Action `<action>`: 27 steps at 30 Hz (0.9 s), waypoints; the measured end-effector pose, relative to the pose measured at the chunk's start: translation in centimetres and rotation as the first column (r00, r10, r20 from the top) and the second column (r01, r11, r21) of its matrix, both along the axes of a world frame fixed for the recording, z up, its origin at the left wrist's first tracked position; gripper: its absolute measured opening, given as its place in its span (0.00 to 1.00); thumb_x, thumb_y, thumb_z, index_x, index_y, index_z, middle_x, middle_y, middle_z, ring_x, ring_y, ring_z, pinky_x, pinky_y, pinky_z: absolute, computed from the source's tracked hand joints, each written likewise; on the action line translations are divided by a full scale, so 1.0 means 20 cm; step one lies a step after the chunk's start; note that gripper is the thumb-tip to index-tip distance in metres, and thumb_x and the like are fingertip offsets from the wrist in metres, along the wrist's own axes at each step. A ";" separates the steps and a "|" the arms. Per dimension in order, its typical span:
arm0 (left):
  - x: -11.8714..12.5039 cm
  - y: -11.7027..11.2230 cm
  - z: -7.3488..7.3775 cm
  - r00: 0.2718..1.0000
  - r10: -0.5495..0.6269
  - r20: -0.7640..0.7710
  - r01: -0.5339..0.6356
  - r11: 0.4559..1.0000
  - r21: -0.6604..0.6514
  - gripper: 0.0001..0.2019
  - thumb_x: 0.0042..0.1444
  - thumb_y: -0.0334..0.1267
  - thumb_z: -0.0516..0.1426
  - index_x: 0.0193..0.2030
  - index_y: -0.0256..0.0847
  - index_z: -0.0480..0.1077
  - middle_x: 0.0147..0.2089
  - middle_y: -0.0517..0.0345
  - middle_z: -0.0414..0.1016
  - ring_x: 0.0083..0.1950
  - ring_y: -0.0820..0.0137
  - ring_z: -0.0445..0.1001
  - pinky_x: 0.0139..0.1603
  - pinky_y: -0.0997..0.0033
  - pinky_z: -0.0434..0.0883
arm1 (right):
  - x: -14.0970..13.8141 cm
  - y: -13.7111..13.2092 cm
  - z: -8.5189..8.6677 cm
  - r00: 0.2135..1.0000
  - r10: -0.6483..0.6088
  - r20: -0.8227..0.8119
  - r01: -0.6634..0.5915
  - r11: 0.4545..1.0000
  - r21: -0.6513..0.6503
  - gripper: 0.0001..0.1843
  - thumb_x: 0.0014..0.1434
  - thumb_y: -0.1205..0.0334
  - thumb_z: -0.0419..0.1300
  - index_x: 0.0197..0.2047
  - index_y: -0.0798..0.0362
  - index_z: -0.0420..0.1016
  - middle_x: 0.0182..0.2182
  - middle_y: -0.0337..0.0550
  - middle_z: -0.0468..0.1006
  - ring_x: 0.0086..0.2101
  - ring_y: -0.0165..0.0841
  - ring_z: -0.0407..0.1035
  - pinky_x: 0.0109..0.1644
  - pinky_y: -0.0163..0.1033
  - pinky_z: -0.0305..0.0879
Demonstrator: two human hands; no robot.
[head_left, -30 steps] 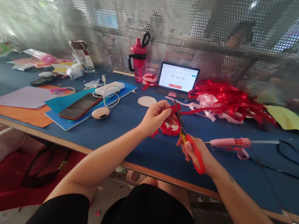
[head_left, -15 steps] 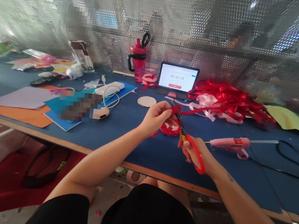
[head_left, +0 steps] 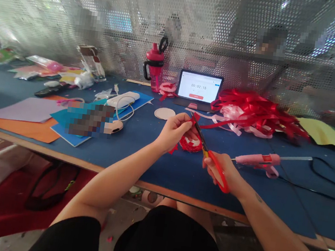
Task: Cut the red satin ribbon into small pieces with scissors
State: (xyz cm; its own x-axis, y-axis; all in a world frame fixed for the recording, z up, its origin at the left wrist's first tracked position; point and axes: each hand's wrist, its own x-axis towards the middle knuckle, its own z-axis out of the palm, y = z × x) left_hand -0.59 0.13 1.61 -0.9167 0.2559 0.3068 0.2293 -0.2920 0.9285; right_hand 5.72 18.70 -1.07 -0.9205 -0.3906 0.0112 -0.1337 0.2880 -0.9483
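My left hand (head_left: 177, 129) pinches the end of a red ribbon (head_left: 218, 125), which runs off right to a heap of red ribbon (head_left: 253, 108). Around the handles of red-handled scissors (head_left: 220, 171) my right hand (head_left: 225, 170) is closed. The dark blades point up and left and lie at the ribbon beside my left fingertips; whether they are parted is hard to make out. Below the hands a round red ribbon rosette (head_left: 191, 144) with a pale centre lies on the blue table (head_left: 155, 169), partly covered by my left hand.
Right of my hand lies a pink glue gun (head_left: 257, 160) with a black cord. A tablet (head_left: 200, 86) showing a timer stands behind, near a pink bottle (head_left: 155, 68). White paper discs (head_left: 165, 113) lie left of my hand; coloured sheets (head_left: 26, 109) and a white power strip (head_left: 123, 99) are farther left.
The scissors and my right hand have shifted slightly, with the blades now closer to my left fingertips. My left hand has barely moved and still pinches the ribbon.
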 end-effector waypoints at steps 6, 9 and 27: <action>0.00 0.00 0.00 1.000 0.013 0.010 -0.013 1.000 -0.001 0.06 0.53 0.36 0.54 0.28 0.38 0.61 0.24 0.63 0.72 0.21 0.78 0.72 0.21 0.81 0.68 | -0.01 0.00 -0.02 0.998 0.011 -0.068 -0.011 1.000 -0.012 0.28 0.58 0.35 0.50 0.30 0.55 0.67 0.11 0.32 0.60 0.11 0.26 0.58 0.15 0.30 0.55; -0.01 -0.01 0.00 0.999 0.044 -0.009 -0.044 0.999 0.002 0.08 0.54 0.38 0.55 0.28 0.38 0.60 0.23 0.63 0.72 0.17 0.80 0.68 0.17 0.83 0.63 | -0.01 0.01 -0.02 0.995 0.050 -0.090 -0.055 0.996 -0.065 0.34 0.58 0.30 0.45 0.36 0.57 0.69 0.15 0.33 0.62 0.14 0.26 0.59 0.20 0.33 0.64; 0.01 -0.01 0.01 0.997 0.033 -0.076 -0.033 0.999 0.002 0.09 0.55 0.40 0.57 0.31 0.38 0.63 0.21 0.61 0.72 0.14 0.84 0.58 0.15 0.82 0.53 | 0.00 0.02 0.03 0.920 0.137 -0.367 -0.017 0.950 0.313 0.39 0.56 0.26 0.36 0.39 0.54 0.66 0.22 0.40 0.65 0.21 0.31 0.60 0.26 0.35 0.57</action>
State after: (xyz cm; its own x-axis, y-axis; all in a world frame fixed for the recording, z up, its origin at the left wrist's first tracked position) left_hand -0.48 -0.04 1.88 -0.8988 0.2257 0.3757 0.3083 -0.2837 0.9080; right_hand 5.73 19.15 -0.51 -0.8360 -0.5004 0.2252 -0.4988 0.5221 -0.6918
